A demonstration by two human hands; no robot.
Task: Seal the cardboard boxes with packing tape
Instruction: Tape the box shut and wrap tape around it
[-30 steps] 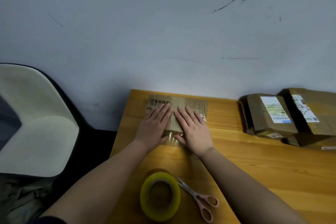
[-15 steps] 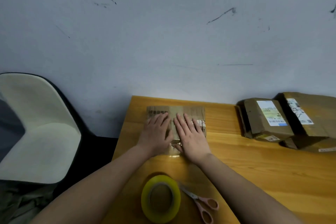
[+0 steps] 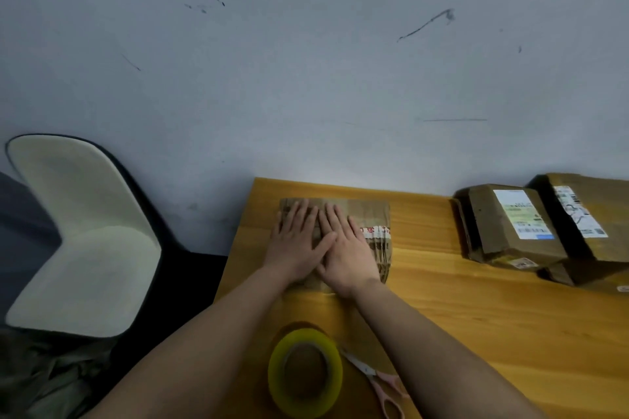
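Note:
A flat brown cardboard box point(image 3: 372, 214) lies on the wooden table point(image 3: 476, 316) near its far left corner. My left hand point(image 3: 296, 241) and my right hand point(image 3: 347, 248) lie side by side on its top, fingers straight and pointing to the wall, pressing down along the middle seam. The left thumb touches the right hand. A roll of yellowish packing tape point(image 3: 304, 372) stands on the table near me, between my forearms. The seam and any tape on it are hidden under my hands.
Pink-handled scissors point(image 3: 381, 384) lie just right of the tape roll. Three labelled cardboard parcels point(image 3: 510, 224) are stacked at the table's far right against the wall. A pale chair point(image 3: 78, 235) stands left of the table.
Both hands have slid forward along the box top toward the wall, and now lie closer together with the thumbs meeting. The camera has tilted a little.

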